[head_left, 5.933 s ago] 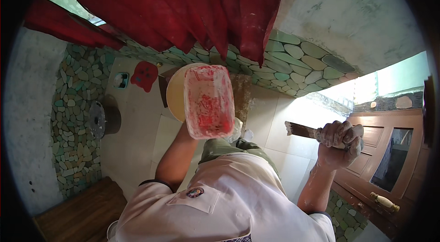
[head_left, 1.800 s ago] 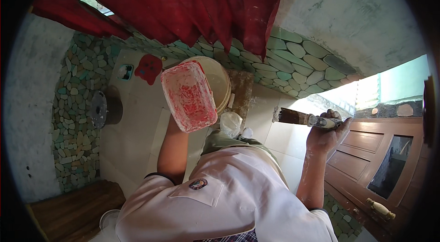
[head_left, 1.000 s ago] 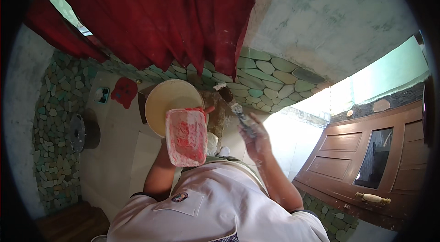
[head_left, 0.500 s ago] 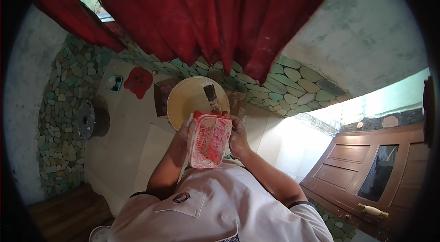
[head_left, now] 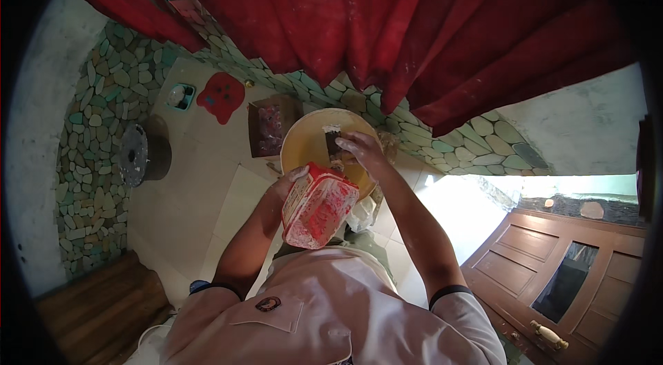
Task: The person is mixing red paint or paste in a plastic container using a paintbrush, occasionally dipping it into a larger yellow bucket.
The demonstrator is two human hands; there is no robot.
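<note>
My left hand [head_left: 295,175] is closed on the rim of a red tub [head_left: 322,206], which is tilted and smeared inside with pale paste. Beyond the tub's far edge, over the bucket, a flat tool [head_left: 332,138] points away from me. Its head is dark with a whitish end; scraper or brush, I cannot tell which, and the tub hides most of its handle. With fingers stretched out, my right hand [head_left: 364,149] touches the right side of the tool's head. Below them stands a round yellowish bucket [head_left: 298,137].
Left of the bucket sits a cardboard box [head_left: 273,127] with small items. Farther left are a red animal-shaped stool [head_left: 221,97], a small teal tray [head_left: 181,97] and a dark spool [head_left: 145,154]. A red curtain [head_left: 318,13] hangs ahead; a brown door [head_left: 545,268] is at right.
My right hand has left the tub's right side and moved up to the tool's head. The tub has tilted in my left hand. The view has shifted.
</note>
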